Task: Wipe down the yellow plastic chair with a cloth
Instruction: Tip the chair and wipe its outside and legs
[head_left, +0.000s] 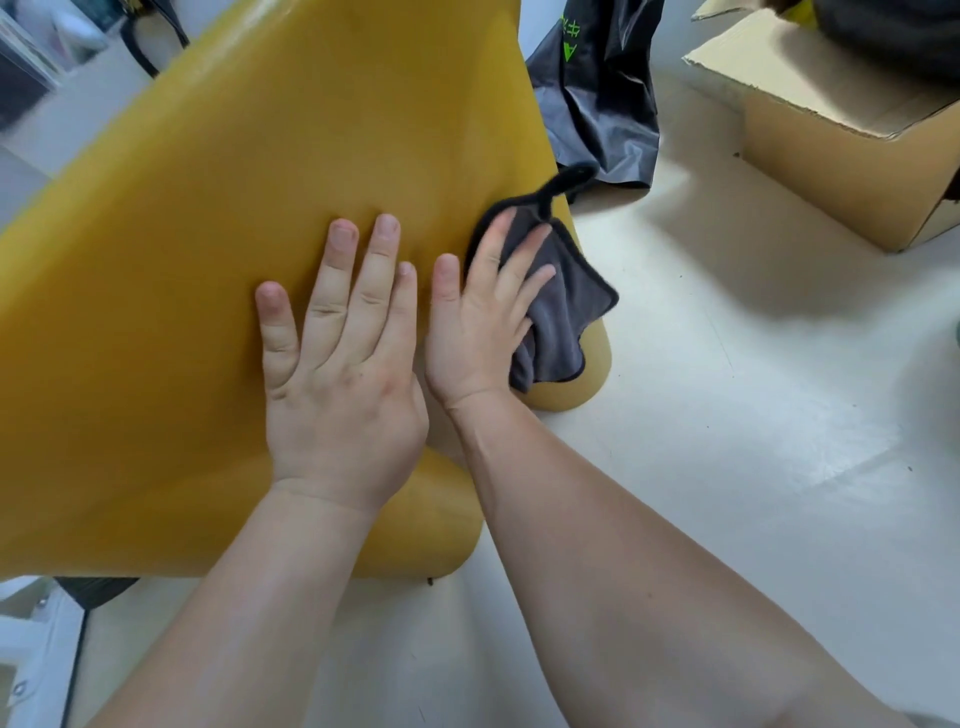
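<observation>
Brightly, evenly lit, with soft shadows on the floor (727, 426), motion blur at the cloth (569, 312), wide-angle bending at edges.

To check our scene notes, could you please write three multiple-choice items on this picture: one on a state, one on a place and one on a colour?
1. The left hand is:
A. flat on the chair, fingers straight
B. curled in a fist
C. lifted off it

2. The cloth lies:
A. under the left hand
B. under the right hand, at the chair's edge
C. free of both hands

3. The print on the bag is:
A. red
B. green
C. white

Answers:
1 A, as the palm and straight fingers lie on the yellow surface.
2 B, as the right fingers spread over the grey cloth.
3 B, as green marks show on the dark bag.
</observation>
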